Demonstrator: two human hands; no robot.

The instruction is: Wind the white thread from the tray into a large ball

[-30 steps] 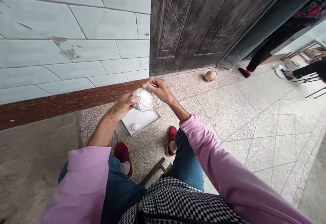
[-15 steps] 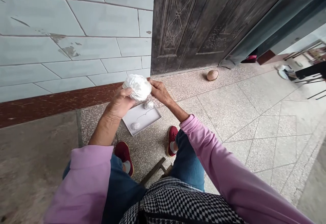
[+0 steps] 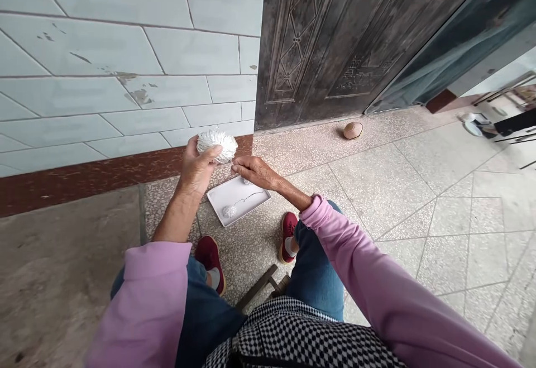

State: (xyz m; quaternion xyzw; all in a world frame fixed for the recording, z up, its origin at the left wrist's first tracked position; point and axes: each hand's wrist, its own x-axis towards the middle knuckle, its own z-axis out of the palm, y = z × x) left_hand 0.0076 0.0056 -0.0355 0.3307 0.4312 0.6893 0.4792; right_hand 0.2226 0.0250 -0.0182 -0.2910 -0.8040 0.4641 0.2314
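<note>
A large ball of white yarn [image 3: 218,143] is gripped in my left hand [image 3: 198,166], the thumb pressed across its near side. My right hand [image 3: 256,171] is just right of and below the ball, fingers pinched together; a strand between them is too fine to make out. Under my hands a shallow white tray [image 3: 218,194] lies on the floor. Inside it, a small white yarn ball [image 3: 229,211] sits near the front, with a thin loose strand trailing to the right. Another small ball [image 3: 246,181] at the tray's back is partly covered by my right hand.
A pale tiled wall [image 3: 167,94] and a dark carved door [image 3: 318,38] stand ahead. A round brownish object [image 3: 353,130] lies by the door. A wooden stool part [image 3: 257,287] shows between my legs, and furniture [image 3: 515,125] stands at far right.
My right hand has moved down from the ball's right side to below it. The big ball has turned in my left hand and shifted slightly left. The view has shifted a little.
</note>
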